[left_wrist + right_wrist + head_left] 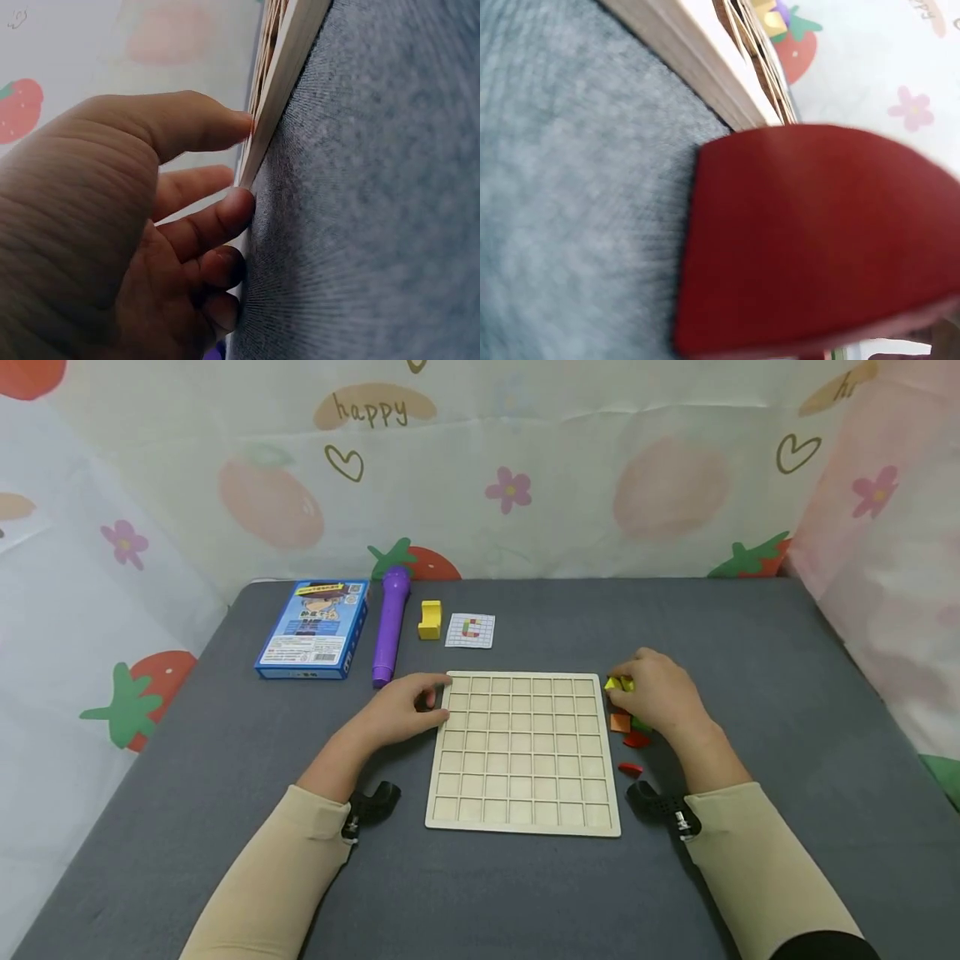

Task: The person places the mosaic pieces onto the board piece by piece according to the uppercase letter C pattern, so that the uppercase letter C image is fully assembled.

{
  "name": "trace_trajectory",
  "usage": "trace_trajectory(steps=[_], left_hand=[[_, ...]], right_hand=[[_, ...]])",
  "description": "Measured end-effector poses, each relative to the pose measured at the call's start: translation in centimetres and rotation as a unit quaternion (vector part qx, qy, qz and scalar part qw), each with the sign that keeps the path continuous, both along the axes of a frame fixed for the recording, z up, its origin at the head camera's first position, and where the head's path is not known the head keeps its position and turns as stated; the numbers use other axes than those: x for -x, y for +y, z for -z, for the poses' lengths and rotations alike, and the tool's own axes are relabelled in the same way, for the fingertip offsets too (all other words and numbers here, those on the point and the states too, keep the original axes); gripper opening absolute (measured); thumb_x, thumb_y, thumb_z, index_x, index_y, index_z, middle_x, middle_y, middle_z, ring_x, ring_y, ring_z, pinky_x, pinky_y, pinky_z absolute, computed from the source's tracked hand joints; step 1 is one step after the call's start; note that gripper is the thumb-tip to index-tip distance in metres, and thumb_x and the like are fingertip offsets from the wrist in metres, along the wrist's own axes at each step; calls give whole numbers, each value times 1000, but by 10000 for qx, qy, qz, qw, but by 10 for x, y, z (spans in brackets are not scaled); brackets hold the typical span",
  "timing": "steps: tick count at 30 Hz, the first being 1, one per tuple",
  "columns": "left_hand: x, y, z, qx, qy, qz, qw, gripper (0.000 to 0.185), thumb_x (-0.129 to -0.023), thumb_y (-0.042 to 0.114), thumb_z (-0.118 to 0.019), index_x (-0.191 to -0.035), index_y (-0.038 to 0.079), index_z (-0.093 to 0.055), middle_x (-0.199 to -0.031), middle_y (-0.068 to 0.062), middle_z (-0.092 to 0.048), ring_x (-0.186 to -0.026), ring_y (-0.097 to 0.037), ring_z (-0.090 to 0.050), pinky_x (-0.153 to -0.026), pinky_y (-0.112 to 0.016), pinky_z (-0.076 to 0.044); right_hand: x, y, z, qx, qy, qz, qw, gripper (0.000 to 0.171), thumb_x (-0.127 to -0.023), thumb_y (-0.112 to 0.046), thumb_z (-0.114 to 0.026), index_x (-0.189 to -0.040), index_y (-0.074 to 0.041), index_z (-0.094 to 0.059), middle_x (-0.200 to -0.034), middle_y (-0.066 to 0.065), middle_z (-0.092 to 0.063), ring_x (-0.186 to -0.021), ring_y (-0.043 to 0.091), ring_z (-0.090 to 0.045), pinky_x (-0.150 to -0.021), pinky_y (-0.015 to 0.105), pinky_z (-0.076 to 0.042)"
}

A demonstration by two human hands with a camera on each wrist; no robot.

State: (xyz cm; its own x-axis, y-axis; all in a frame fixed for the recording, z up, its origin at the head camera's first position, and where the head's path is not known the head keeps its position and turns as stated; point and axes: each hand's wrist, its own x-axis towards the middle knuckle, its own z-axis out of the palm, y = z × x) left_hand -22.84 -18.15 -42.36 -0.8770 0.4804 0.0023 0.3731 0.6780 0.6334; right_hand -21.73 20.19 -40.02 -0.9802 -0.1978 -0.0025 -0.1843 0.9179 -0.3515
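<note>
Beside board (522, 753), left hand (401, 710) curled (touching)

A red piece (810, 240) fills the near view on grey cloth (562, 225), just beside the wooden board's edge (682, 60).

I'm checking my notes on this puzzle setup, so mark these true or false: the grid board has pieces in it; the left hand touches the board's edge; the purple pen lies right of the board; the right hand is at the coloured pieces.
1. The grid board has pieces in it. False: its cells show bare.
2. The left hand touches the board's edge. True.
3. The purple pen lies right of the board. False: it lies up and to the left, beside the blue box.
4. The right hand is at the coloured pieces. True; it pinches a yellow piece.
</note>
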Motion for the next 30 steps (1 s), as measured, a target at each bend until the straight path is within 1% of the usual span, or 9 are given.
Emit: trace_trajectory(steps=[5, 9, 14, 19, 25, 30], left_hand=[[0, 0, 0, 78, 27, 61, 9999, 53, -94, 18, -73, -142, 2, -59, -90, -6, -51, -81, -20, -45, -76, -38, -35], [0, -1, 1, 102, 42, 47, 9999, 52, -94, 19, -72, -142, 2, -59, -91, -6, -51, -83, -20, -46, -76, -38, -35], [0, -1, 1, 118, 85, 64, 9999, 52, -94, 20, -73, -142, 2, -60, -90, -6, -51, -82, -20, -46, -76, -38, -35], [0, -1, 1, 99, 136, 76, 9998, 51, -94, 19, -73, -141, 2, -60, -90, -6, -51, -82, -20, -46, -76, -38, -35], [-1, 1, 1, 137, 128, 40, 9998, 52, -94, 19, -73, -141, 2, -60, -90, -6, -51, -81, -20, -46, -75, -37, -35], [-1, 1, 0, 150, 145, 35, 9998, 52, -94, 19, -73, -141, 2, -60, -90, -6, -51, -82, -20, -46, -76, -38, -35]], right_hand=[[-1, 1, -6, -54, 271, -20, 9996, 38, -94, -18, -63, -128, -3, -72, -116, 20, -63, -99, 36, -61, -74, 51, -51], [-2, -1, -11, 146, 312, -108, 9993, 40, -96, -17, -61, -133, -5, -69, -120, 19, -64, -103, 36, -62, -74, 50, -51], [-6, -7, -18, 389, 461, -299, 9977, 40, -98, -17, -58, -134, -3, -68, -121, 18, -65, -103, 35, -61, -77, 50, -50], [-9, -15, -22, 625, 590, -519, 9950, 38, -99, -17, -62, -134, -3, -69, -121, 16, -66, -103, 33, -60, -79, 48, -49], [-11, -24, -22, 923, 316, -714, 9927, 38, -100, -17, -66, -135, -4, -67, -123, 15, -65, -109, 34, -59, -82, 48, -49], [-12, -33, -17, 1028, 132, -990, 9897, 37, -99, -18, -68, -134, -5, -69, -120, 11, -65, -104, 30, -60, -81, 45, -50]])
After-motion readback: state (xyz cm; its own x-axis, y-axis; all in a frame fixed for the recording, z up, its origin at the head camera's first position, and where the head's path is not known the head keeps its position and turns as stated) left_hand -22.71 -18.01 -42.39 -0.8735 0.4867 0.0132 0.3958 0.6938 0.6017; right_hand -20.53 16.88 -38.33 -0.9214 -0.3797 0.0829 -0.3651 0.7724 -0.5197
